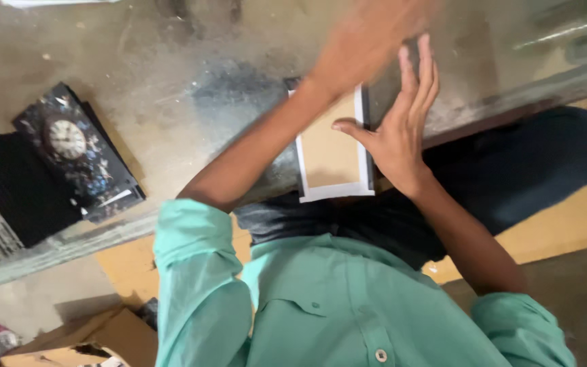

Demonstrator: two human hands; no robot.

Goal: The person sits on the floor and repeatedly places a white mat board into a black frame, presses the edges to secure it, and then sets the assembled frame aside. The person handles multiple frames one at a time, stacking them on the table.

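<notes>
I see the flat rectangular frame with white border and brown cardboard back [333, 153] lying at the near edge of the grey glass-topped bench [171, 81]. My right hand [395, 132] steadies its right side, fingers straight, gripping nothing. My left hand [368, 41] sweeps blurred over its far end, open. I judge this a pressing-down step; next calls for even pressure.

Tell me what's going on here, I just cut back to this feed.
A person in a green shirt sits at a worn grey table with a flat rectangular frame, brown-backed with a white border, lying at its near edge. The right hand rests open along the frame's right side, fingers straight. The left hand, blurred by motion, is above the frame's far end. A dark decorated clock piece lies off to the left, untouched.
</notes>
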